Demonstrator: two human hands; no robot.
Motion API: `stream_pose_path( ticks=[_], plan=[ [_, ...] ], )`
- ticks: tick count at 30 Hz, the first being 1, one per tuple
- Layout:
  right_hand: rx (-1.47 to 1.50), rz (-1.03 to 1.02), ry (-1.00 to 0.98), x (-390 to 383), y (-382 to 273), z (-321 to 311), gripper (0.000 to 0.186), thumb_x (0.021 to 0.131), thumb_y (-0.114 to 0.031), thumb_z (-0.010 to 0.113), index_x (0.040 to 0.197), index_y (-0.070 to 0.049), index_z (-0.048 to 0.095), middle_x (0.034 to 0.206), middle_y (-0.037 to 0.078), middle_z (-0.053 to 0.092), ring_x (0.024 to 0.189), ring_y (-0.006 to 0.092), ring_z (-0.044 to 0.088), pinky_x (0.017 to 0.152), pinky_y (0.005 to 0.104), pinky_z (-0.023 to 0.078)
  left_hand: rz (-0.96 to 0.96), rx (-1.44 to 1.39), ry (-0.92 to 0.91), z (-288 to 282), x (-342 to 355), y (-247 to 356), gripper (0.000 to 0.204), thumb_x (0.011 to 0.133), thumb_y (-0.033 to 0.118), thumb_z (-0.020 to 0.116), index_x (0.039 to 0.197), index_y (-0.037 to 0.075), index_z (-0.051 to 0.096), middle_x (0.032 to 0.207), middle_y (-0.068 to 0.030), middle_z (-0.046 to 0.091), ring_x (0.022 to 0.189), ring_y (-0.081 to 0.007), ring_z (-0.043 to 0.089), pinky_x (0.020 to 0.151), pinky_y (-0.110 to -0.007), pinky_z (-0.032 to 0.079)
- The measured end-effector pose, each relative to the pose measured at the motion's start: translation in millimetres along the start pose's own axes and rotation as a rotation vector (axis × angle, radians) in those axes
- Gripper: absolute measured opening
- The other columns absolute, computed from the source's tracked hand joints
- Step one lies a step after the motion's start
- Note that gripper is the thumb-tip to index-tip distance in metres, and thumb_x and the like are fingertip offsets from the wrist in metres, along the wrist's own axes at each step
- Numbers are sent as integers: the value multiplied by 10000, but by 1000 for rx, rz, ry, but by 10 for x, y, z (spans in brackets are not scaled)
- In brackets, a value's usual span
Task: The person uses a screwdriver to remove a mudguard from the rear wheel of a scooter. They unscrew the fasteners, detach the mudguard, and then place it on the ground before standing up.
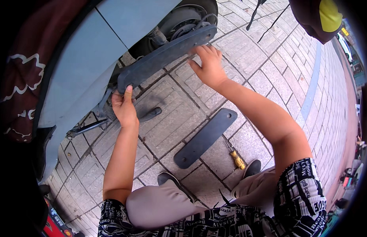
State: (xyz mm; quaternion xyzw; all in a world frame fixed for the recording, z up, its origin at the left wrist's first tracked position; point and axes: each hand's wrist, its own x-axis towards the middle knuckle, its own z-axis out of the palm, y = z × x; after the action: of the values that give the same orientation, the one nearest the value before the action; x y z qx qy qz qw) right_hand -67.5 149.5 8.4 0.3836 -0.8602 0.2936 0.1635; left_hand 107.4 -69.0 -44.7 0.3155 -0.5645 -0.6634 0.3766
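A long dark grey bar-shaped plate [163,55] with holes near its ends slants along the lower side of a pale blue scooter [85,59]. My left hand [125,106] grips its near left end, thumb pressed by the hole and fingers curled underneath. Close to the plate's far right part, my right hand [209,67] is open, thumb apart from the bent fingers; whether the fingertips touch the plate is unclear. A second, similar grey plate [207,138] lies flat on the paving in front of me. Beside it is a screwdriver [237,158] with a yellow handle.
The scooter's wheel [187,23] is behind the plate's far end. A kickstand [88,128] reaches out below the scooter. My shoes [252,169] stand near the loose plate and screwdriver. A dark bag-like item with a yellow patch [329,15] hangs at the upper right.
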Motion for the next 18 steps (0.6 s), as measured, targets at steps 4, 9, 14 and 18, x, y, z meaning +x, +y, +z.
stream_pose_path(
  ticks=[4, 9, 14, 18],
  plan=[
    [-36, -10, -312, -434, 341, -175, 159, 805, -158, 670, 947, -124, 608, 950, 26, 639, 962, 230, 562, 875, 395, 359, -11, 20, 3, 23, -27, 47, 165, 854, 165, 723, 962, 105, 614, 838, 49, 619, 705, -40, 520, 605, -204, 388],
    [114, 307, -473, -1015, 678, -118, 103, 803, -149, 640, 889, -93, 630, 821, 80, 676, 805, 278, 645, 747, 401, 478, 0, 58, 11, -26, 13, 1, 191, 845, 181, 735, 975, 108, 616, 843, 51, 624, 711, -41, 525, 603, -210, 398],
    [-105, 359, -1050, -1911, 838, 37, 208, 783, -258, 644, 922, -102, 648, 876, 139, 678, 849, 325, 650, 754, 410, 515, -27, 38, -5, -58, 21, -36, 189, 838, 183, 743, 968, 111, 625, 839, 58, 624, 707, -36, 520, 599, -207, 398],
    [-238, 385, -1273, -2446, 628, -128, 283, 806, -308, 630, 978, -84, 648, 984, 141, 671, 988, 328, 630, 826, 425, 509, -33, 43, -3, -63, -1, 12, 176, 838, 185, 743, 953, 113, 631, 832, 57, 624, 702, -34, 519, 593, -206, 398]
  ],
)
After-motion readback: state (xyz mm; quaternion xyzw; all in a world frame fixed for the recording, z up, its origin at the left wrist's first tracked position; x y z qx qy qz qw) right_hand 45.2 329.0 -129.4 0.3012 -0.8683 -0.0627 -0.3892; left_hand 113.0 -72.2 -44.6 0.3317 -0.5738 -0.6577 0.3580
